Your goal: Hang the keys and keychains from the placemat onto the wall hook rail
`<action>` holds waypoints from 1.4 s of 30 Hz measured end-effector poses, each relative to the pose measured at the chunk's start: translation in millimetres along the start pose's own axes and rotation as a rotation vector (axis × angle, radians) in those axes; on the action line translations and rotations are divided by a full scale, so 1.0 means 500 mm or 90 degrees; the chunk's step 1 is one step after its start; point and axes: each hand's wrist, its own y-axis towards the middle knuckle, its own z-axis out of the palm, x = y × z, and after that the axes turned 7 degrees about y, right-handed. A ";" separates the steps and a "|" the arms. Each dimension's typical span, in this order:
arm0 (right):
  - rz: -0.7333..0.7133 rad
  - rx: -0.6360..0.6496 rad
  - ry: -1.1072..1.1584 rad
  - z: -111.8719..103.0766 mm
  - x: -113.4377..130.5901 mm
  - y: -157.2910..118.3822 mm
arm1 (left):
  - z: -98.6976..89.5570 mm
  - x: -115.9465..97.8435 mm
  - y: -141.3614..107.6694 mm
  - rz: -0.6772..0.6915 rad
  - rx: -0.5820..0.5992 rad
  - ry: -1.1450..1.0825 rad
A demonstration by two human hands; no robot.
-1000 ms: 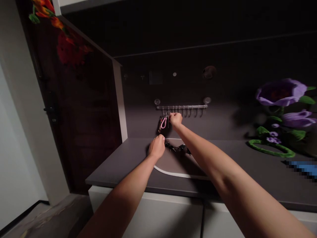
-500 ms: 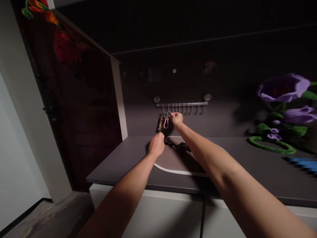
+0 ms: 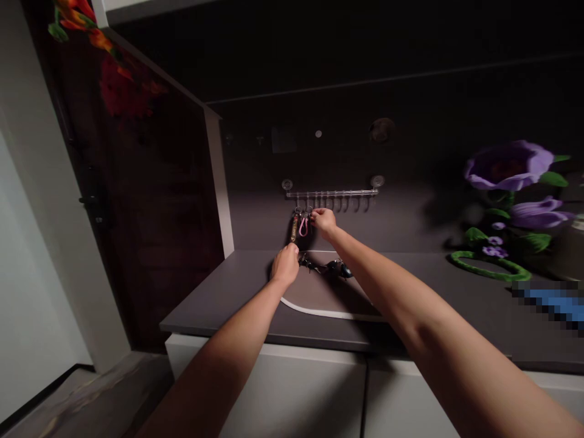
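A clear hook rail (image 3: 333,194) is fixed to the dark back wall. From its left hooks hang a keychain tag with lettering (image 3: 294,229) and a pink loop keychain (image 3: 303,227). My right hand (image 3: 324,222) is closed in a pinch at the key ring beside the pink loop, just under the rail. Lower down, my left hand (image 3: 285,264) is closed, its fingers right below the end of the lettered tag; what they hold is hidden. Several dark keys or trinkets (image 3: 335,267) lie on a brownish mat with a white rim (image 3: 319,312) behind my forearms.
Purple fabric flowers (image 3: 511,167) and a green ring (image 3: 488,267) stand at the right of the dark counter (image 3: 214,304). A blurred blue item (image 3: 556,303) lies nearby. A shelf (image 3: 292,55) overhangs the counter. A dark door (image 3: 150,231) is at the left.
The view has shifted slightly. My right hand still pinches at the key ring under the rail, and the pink loop has turned a little. My left hand stays below the lettered tag.
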 end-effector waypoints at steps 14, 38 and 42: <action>0.139 0.078 0.072 -0.070 0.100 -0.135 | 0.002 0.007 -0.001 0.039 0.016 -0.034; -0.202 0.333 -0.565 -0.122 0.004 -0.251 | 0.028 0.023 0.007 0.086 0.090 0.059; -0.193 0.337 -0.567 -0.120 0.004 -0.250 | 0.025 0.022 0.007 0.082 0.084 0.066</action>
